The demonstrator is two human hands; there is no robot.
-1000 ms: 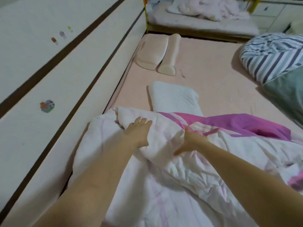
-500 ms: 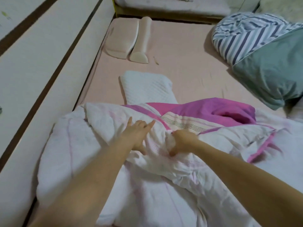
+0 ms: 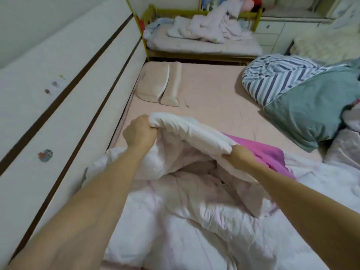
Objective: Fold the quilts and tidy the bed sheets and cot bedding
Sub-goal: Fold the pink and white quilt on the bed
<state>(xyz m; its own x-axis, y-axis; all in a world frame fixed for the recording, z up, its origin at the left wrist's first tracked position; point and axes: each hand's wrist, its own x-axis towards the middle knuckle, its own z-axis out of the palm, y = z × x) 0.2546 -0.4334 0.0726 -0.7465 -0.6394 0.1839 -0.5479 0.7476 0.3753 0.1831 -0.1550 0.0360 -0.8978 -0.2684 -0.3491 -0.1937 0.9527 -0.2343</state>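
**Quilt edge raised in both hands**

White-and-pink quilt (image 3: 194, 221) lies bunched at 6 o'clock on the bed (image 3: 214, 98). Left hand (image 3: 139, 133) and right hand (image 3: 240, 155) each clench its thick folded edge, lifted. Judged soft, bulky, light, floppy; best held at corners or the hem. Cot (image 3: 204, 45) at 12 o'clock holds a crumpled pale blanket (image 3: 214, 26).

The quilt (image 3: 194, 221) lies on the near bed sheet (image 3: 214, 98), two pillows (image 3: 159, 84) beyond it at the left, another quilt (image 3: 296, 94) at the right, the cot (image 3: 200, 41) behind.
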